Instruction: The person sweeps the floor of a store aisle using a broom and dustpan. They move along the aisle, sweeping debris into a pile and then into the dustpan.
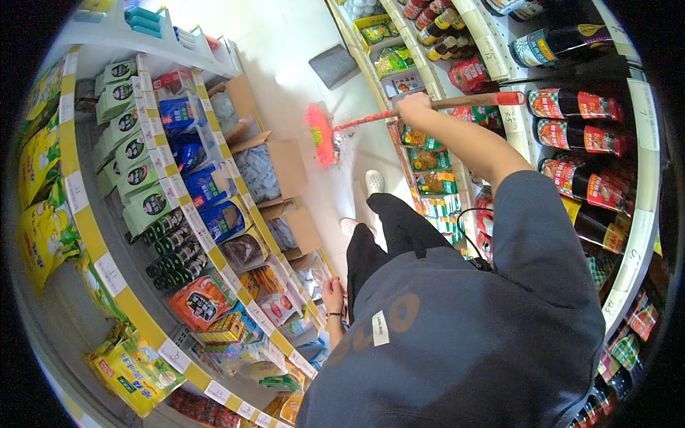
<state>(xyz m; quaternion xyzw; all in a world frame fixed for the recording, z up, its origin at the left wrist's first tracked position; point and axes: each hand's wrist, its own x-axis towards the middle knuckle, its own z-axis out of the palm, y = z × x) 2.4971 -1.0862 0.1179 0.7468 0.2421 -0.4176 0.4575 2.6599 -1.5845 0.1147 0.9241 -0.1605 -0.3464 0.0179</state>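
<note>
My right hand point(415, 104) grips the handle of a broom point(369, 119) over the aisle. The handle is red-striped near the head and brown further up, with a red end cap by the right shelves. On the floor rests the broom head point(321, 138), with pink-red and yellow bristles. Dark bits of dirt point(342, 143) lie beside it. My left hand point(333, 293), with a dark bead bracelet at the wrist, hangs by the left shelving near my thigh. Its fingers are loosely curled and it appears to hold nothing.
Open cardboard boxes point(289, 168) with plastic-wrapped goods jut out along the left shelf base. Packaged foods point(206, 187) fill the left shelves. Bottles of dark sauce point(580, 139) line the right shelves. A dark flat panel point(334, 65) lies on the tiled floor ahead.
</note>
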